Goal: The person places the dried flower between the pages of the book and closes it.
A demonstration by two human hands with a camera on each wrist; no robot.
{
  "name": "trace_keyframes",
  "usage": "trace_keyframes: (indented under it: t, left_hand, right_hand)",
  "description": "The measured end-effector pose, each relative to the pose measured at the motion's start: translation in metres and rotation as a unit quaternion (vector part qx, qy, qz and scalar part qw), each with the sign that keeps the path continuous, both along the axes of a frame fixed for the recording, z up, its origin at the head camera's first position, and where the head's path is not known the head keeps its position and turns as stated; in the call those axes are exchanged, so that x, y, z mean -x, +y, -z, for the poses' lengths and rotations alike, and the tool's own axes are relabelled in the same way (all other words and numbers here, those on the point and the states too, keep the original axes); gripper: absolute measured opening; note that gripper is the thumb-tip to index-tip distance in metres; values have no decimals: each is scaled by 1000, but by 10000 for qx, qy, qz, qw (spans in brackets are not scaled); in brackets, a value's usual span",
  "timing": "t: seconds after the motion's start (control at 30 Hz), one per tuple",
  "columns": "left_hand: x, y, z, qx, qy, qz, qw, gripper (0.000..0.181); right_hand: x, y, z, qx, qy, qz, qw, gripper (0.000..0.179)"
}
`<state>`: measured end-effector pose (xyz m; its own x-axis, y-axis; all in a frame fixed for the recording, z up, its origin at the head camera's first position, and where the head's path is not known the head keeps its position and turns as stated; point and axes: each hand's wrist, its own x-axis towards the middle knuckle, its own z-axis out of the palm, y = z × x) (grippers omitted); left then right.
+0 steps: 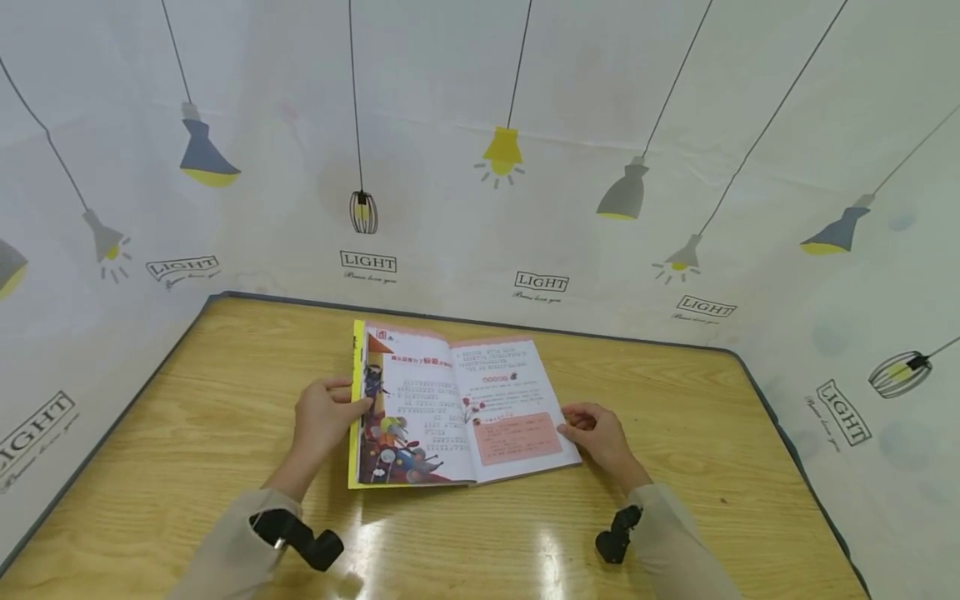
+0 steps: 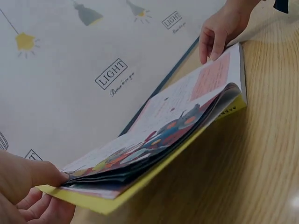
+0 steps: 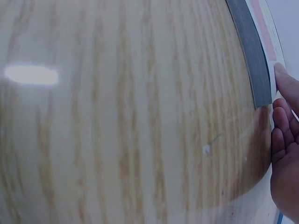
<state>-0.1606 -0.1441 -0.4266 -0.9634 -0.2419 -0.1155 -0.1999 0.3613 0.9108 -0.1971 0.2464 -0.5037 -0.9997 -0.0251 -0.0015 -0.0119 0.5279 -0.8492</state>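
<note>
An open book point(image 1: 431, 417) with a yellow cover lies on the wooden table, showing a colourful picture on the left page and a pink text box on the right page. At its left edge, my left hand point(image 1: 322, 417) pinches the pages and cover, thumb on top and fingers underneath. That side is lifted off the table, as the left wrist view of the yellow cover point(image 2: 187, 151) shows. My right hand point(image 1: 603, 442) holds the lower right edge. In the right wrist view its thumb point(image 3: 285, 84) lies on the page margin, with the other fingers curled below.
The wooden table point(image 1: 675, 400) has a dark edge strip. A white wall covering point(image 1: 435, 100) printed with lamps and "LIGHT" rises behind it and along both sides. Black camera mounts point(image 1: 296, 537) sit on both wrists, over pale sleeves.
</note>
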Motion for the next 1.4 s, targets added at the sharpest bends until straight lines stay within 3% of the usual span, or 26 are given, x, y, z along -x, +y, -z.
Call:
trace_keyframes:
  t: [0.23,0.37,0.73,1.0,1.23,1.4]
  left_hand:
    - [5,13,-26,-383,-41,149,9991,46]
    - [9,23,-36,-630,-35,113,9979,43]
    - [20,48,-43,-896,126,-119,9958,40]
    - [27,70,-44,-529,553,-190,9969,35]
    - [29,84,-50,-427,687,-247,9964,31]
    - [30,92,-54,-436,755,-226,9959,31]
  right_hand:
    - [1,-2,0,-59,27,-2,10000,27]
    - [2,-4,1,-76,-56,19,10000,27]
    - [5,-8,-2,-108,-369,45,9993,28]
    - [13,-1,-2,-363,-656,-140,9971,27]
    - [33,-1,-27,-601,-1147,-607,9897,31]
    - [55,-10,-54,-627,-1041,-863,9888,35]
